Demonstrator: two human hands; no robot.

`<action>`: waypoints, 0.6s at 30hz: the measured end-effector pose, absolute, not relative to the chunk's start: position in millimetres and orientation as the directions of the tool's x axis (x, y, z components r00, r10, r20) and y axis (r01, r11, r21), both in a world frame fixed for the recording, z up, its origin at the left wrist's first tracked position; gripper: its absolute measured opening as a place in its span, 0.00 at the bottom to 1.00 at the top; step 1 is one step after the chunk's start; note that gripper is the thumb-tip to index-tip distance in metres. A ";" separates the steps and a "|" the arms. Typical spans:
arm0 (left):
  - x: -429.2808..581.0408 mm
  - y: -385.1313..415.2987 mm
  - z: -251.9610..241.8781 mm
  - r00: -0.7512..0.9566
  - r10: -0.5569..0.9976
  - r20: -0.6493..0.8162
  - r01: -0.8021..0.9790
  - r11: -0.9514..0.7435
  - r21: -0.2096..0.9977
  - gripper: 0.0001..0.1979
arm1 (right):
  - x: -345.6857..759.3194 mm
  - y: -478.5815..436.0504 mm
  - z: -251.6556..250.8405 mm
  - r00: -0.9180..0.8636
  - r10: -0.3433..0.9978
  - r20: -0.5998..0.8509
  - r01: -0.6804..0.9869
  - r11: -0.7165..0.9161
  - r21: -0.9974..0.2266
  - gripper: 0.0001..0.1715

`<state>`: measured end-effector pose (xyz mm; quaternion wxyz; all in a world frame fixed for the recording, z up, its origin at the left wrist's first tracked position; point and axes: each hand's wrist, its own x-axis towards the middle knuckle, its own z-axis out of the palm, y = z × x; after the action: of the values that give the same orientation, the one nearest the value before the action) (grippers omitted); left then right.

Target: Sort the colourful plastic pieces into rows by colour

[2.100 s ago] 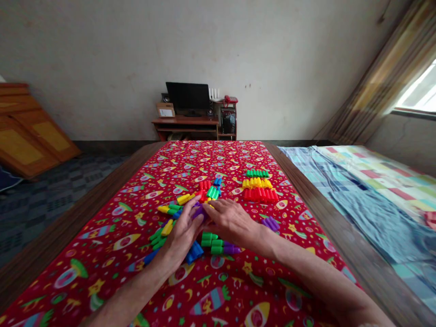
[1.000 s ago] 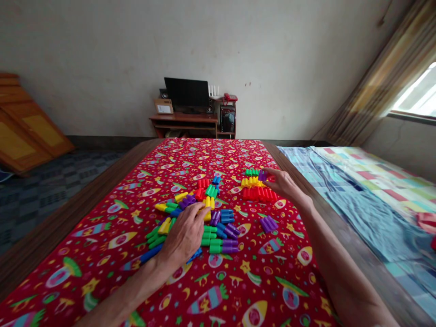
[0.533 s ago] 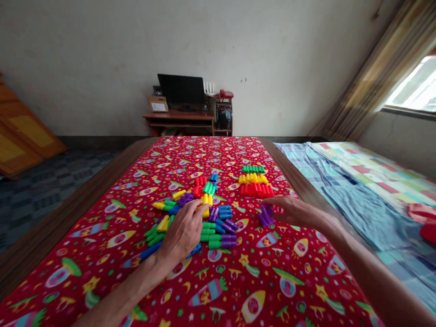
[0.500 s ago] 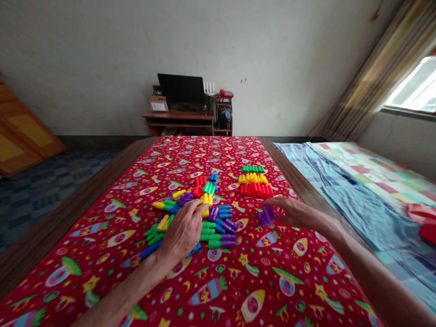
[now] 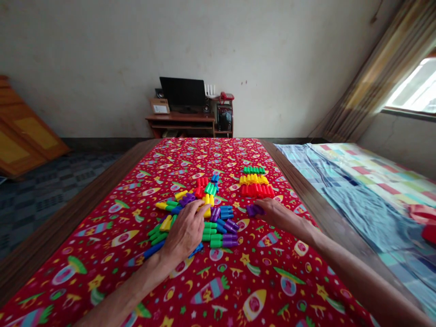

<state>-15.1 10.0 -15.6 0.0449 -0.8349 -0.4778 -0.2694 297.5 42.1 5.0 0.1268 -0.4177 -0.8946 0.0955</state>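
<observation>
My right hand (image 5: pixel 277 213) has its fingertips closed on a purple plastic toy block (image 5: pixel 255 210) at the tablecloth, just in front of a row of red blocks (image 5: pixel 257 190). Behind that row lie a yellow row (image 5: pixel 254 179) and a green row (image 5: pixel 254 170). My left hand (image 5: pixel 185 227) rests over a loose pile of coloured blocks, palm down, fingers slightly bent and apart. Its fingertips are beside yellow blocks (image 5: pixel 209 200) and cover part of the pile. Green blocks (image 5: pixel 208 234), purple-and-blue blocks (image 5: pixel 227 225) and red blocks (image 5: pixel 201 182) show around it.
A red patterned cloth (image 5: pixel 218 277) covers the table, whose brown wooden edge (image 5: pixel 309 209) shows. To the right stands a bed with a checked sheet (image 5: pixel 368 181). A desk (image 5: pixel 180 119) with a monitor (image 5: pixel 183 93) is at the far wall; an orange cabinet (image 5: pixel 30 131) stands left.
My right hand has moved left and slightly away from me, shifting the purple block closer to the red row. My left hand stays on the pile. The view has shifted slightly.
</observation>
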 end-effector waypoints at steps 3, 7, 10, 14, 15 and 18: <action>-15.1 9.4 -15.0 0.391 0.778 0.491 0.820 -0.537 0.198 0.21 | 286.3 44.3 2.0 -0.569 0.808 0.154 0.760 0.588 -0.276 0.04; -15.1 9.3 -15.4 0.390 0.777 0.495 0.818 -0.539 0.202 0.21 | 292.8 43.9 -1.2 -0.570 0.806 0.159 0.752 0.589 -0.296 0.06; -14.7 9.9 -16.3 0.398 0.767 0.504 0.816 -0.547 0.188 0.20 | 308.8 43.6 -4.2 -0.553 0.810 0.196 0.757 0.586 -0.288 0.09; -14.5 10.2 -16.7 0.403 0.757 0.514 0.818 -0.550 0.167 0.20 | 324.2 44.5 -12.8 -0.508 0.823 0.255 0.789 0.563 -0.246 0.14; -14.5 10.1 -16.6 0.405 0.758 0.511 0.820 -0.548 0.163 0.20 | 325.1 44.5 -15.8 -0.494 0.824 0.278 0.800 0.556 -0.225 0.15; -15.1 9.3 -16.1 0.411 0.763 0.499 0.823 -0.545 0.157 0.20 | 321.0 41.7 -22.5 -0.483 0.792 0.373 0.801 0.572 -0.177 0.14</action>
<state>-15.1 9.3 -16.1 0.0567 -0.8379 -0.4733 -0.2658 321.0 41.7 -22.5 0.2109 -0.4624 -0.8611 -0.0104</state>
